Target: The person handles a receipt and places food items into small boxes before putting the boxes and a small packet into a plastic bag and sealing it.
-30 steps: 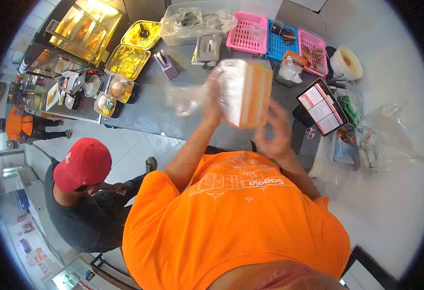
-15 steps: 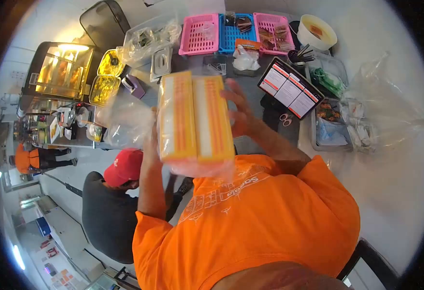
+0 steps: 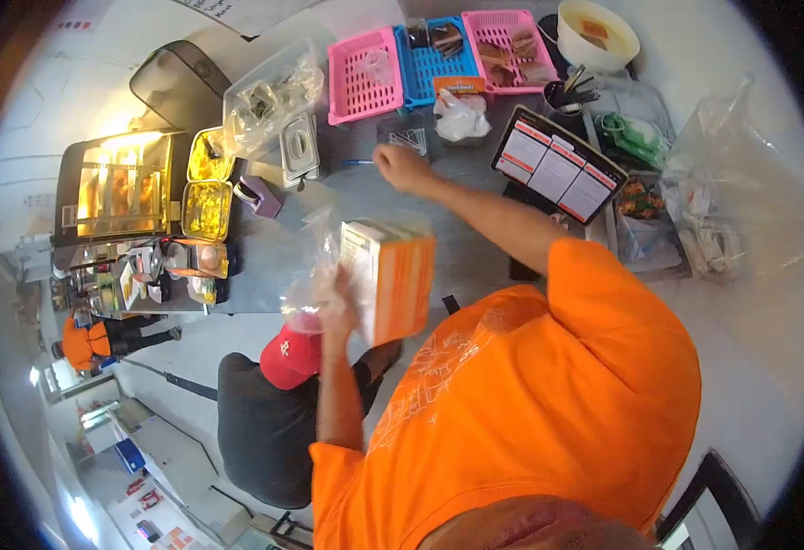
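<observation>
My left hand (image 3: 338, 307) grips a pack of orange-and-white boxes (image 3: 400, 280) by its left side, with loose clear plastic wrap (image 3: 321, 247) bunched around the fingers. The pack is held up in front of my chest, its orange side toward me. Farther out over the grey table, my right hand (image 3: 404, 169) is closed, fingers curled in. A thin blue pen (image 3: 356, 162) shows right at its fingers; what the fist holds is hidden. Just beyond this hand lies a small clear tub of metal pieces (image 3: 407, 137).
Pink (image 3: 365, 78) and blue baskets (image 3: 439, 64) line the back. A tablet (image 3: 558, 165) stands at the right, near a pen cup (image 3: 567, 115). A purple tape dispenser (image 3: 260, 197) and a lidded steel container (image 3: 299, 151) sit left. A person in a red cap (image 3: 292, 357) is beside me.
The pack has turned and come down to the right, now in my left hand alone. My right hand has let go of it and moved out over the table, closing.
</observation>
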The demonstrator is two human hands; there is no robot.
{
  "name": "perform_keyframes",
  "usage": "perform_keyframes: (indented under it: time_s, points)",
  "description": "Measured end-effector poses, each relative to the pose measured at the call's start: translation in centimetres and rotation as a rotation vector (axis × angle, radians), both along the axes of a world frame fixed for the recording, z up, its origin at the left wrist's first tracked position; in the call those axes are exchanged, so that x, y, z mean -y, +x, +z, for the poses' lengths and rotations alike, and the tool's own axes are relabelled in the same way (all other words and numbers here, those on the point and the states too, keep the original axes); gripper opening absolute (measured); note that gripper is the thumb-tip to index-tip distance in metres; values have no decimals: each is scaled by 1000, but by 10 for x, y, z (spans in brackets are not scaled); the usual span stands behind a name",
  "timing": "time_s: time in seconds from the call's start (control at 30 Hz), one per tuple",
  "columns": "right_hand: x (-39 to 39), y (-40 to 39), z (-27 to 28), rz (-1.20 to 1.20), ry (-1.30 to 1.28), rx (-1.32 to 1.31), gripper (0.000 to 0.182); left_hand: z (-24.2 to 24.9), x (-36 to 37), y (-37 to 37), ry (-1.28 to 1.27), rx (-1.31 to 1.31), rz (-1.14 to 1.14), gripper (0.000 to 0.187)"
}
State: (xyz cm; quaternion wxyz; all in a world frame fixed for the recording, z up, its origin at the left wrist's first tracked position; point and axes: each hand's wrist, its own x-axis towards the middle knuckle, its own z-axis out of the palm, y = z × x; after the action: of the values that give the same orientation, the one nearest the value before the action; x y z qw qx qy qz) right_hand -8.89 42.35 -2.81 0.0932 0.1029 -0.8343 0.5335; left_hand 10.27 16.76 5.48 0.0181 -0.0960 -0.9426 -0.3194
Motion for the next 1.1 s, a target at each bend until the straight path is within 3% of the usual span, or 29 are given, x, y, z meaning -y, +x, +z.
perform_keyframes:
  time_s: [0.03, 0.13, 0.23, 0.3, 0.37, 0.43, 0.5, 0.6, 0.63, 0.73, 0.8, 0.87, 0.93, 1.0, 1.07, 1.1]
  points:
    - [8, -31, -23, -66, 175, -266, 16, -13, -12, 9, 39, -2, 49, 31]
    - [19, -76, -21, -2, 553, -133, 14, -48, -65, 32, 162, -33, 206, 24]
    - [29, -104, -5, -174, 299, 112, 24, -87, -99, 42, 265, -65, 386, 20]
    - [19, -104, -2, -234, 361, 64, 30, -94, -91, 36, 156, 54, 429, 20]
    - [10, -97, -4, -332, 361, -74, 37, -66, -98, 27, 260, 134, 422, 23]
    - [-6, -88, -20, -284, 360, -98, 28, -62, -100, 24, 395, 185, 406, 26]
    - [-15, -90, -39, -69, 515, 283, 22, -73, -106, 27, 560, 209, 358, 29]
    - [-13, -77, -28, -18, 668, 379, 24, -58, -134, 26, 837, 271, 532, 34]
    - [-11, -83, -36, -10, 668, 381, 25, -49, -141, 27, 802, 300, 568, 43]
    - [-8, -92, -46, 12, 686, 397, 25, -82, -121, 26, 523, 521, 247, 39]
    - [-11, -93, -35, 30, 720, 400, 25, -98, -128, 40, 227, 195, 302, 35]
    - [-15, -103, -39, 39, 725, 342, 25, -43, -133, 41, -180, 85, 192, 30]
    - [-21, -112, -56, 103, 712, 276, 27, -46, -123, 38, 47, 178, 61, 29]
    - [-28, -109, -60, -2, 562, 187, 22, -68, -113, 33, 356, 194, -49, 29]
    - [-37, -100, -36, 23, 391, 206, 24, -70, -113, 34, 522, 276, -1, 28]
    - [-39, -93, -30, -37, 242, 68, 23, -71, -113, 36, 604, 318, 22, 27]
